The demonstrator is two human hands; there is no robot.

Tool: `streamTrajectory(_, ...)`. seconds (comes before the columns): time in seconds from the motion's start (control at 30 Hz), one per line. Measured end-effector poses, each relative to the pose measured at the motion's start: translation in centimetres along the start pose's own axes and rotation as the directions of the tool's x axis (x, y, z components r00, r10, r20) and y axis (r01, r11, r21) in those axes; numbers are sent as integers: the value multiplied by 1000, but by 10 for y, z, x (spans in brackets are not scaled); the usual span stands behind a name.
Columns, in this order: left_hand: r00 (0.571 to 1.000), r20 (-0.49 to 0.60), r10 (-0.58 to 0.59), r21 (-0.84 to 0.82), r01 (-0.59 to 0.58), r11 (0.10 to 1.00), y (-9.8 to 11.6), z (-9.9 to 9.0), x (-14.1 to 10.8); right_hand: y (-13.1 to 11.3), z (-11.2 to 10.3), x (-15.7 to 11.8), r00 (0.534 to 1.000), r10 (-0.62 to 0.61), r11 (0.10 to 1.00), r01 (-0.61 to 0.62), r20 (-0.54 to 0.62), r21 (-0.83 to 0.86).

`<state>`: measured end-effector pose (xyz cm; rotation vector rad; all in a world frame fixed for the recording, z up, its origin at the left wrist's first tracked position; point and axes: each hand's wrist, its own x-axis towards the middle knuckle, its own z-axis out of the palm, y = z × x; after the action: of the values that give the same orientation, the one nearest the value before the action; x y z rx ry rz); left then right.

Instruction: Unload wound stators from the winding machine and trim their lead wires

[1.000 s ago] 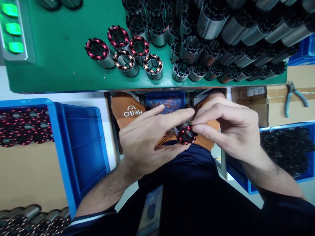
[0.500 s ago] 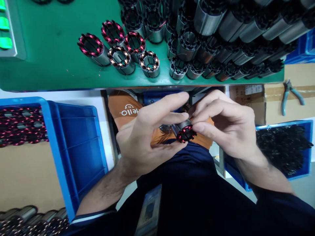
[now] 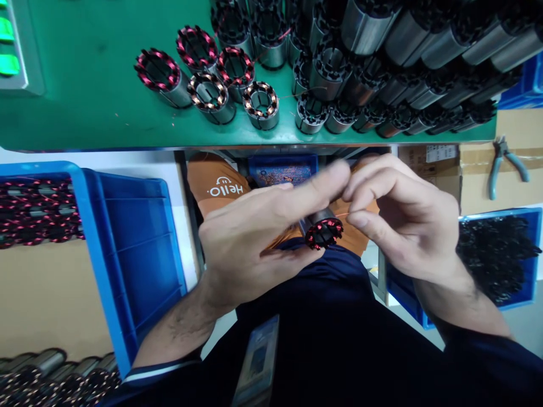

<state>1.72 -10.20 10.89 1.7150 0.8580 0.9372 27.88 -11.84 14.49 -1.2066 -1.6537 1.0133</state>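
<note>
My left hand is wrapped round a metal cylinder with red wire windings, its wound end tilted toward me over my lap. Close to the cylinder's right side is my right hand, with its thumb and fingers pinched together; anything between the fingertips is too small to see. On the green table, cylinders with red windings and copper windings stand beside rows of cylinders with black ends.
To the left, a blue crate stands by stacked red-wound parts. At the right are pliers on cardboard and a blue bin of black pieces. A small blue tray lies under the table edge.
My right hand has moved a little right, away from the cylinder. My left index finger has shifted right toward its fingertips, and the small blue tray is more visible.
</note>
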Motion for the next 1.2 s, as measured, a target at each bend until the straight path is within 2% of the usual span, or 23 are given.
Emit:
streamTrajectory(0.07, 986, -30, 166, 154, -160, 975, 3, -2, 3, 5, 4, -1, 996, 15, 998, -10, -93, 54)
streamTrajectory(0.1, 980, -48, 192, 204, -178, 963, 4, -3, 4, 8, 6, -1, 986, 32, 993, -14, -166, 113)
streamTrajectory(0.17, 981, -112, 160, 248, -128, 960, 7, -4, 7, 15, 13, -3, 946, 78, 965, 7, -315, 262)
streamTrajectory(0.23, 978, -173, 119, 265, -70, 962, 9, -4, 9, 20, 20, -7, 910, 100, 948, 36, -403, 316)
streamTrajectory(0.27, 975, -194, 106, 267, -51, 962, 10, -4, 10, 21, 23, -10, 912, 71, 957, 52, -404, 285)
streamTrajectory(0.33, 973, -218, 81, 262, -21, 965, 10, -2, 11, 22, 31, -16, 940, -32, 985, 88, -339, 151)
streamTrajectory(0.4, 972, -223, 68, 260, -8, 966, 9, -1, 13, 21, 37, -21, 957, -80, 992, 103, -278, 69)
streamTrajectory(0.5, 969, -238, 65, 277, 3, 961, 9, 2, 14, 19, 39, -22, 958, -43, 999, 50, -282, 21)
streamTrajectory(0.63, 961, -255, 106, 290, -29, 957, 8, 6, 16, 16, 30, -16, 971, -3, 1000, 0, -240, -13)
streamTrajectory(0.73, 979, -168, 120, 282, -68, 957, 8, 9, 16, 12, 29, -12, 976, 29, 998, -17, -217, 57)
streamTrajectory(0.83, 981, -134, 138, 275, -97, 957, 5, 11, 18, 10, 42, -12, 954, 155, 972, -100, -258, 215)
streamTrajectory(0.9, 973, -143, 180, 298, -131, 945, 2, 12, 18, 11, 54, -14, 924, 289, 910, -183, -252, 372)
streamTrajectory(1.0, 966, -165, 199, 314, -140, 939, -7, 14, 16, 16, 68, -20, 895, 422, 772, -272, -143, 575)
streamTrajectory(1.1, 961, -165, 221, 355, -151, 923, -15, 17, 10, 21, 75, -25, 890, 440, 715, -268, -118, 645)
streamTrajectory(1.2, 928, -133, 348, 484, -246, 840, -20, 20, 8, 20, 76, -27, 877, 457, 719, -266, -149, 642)
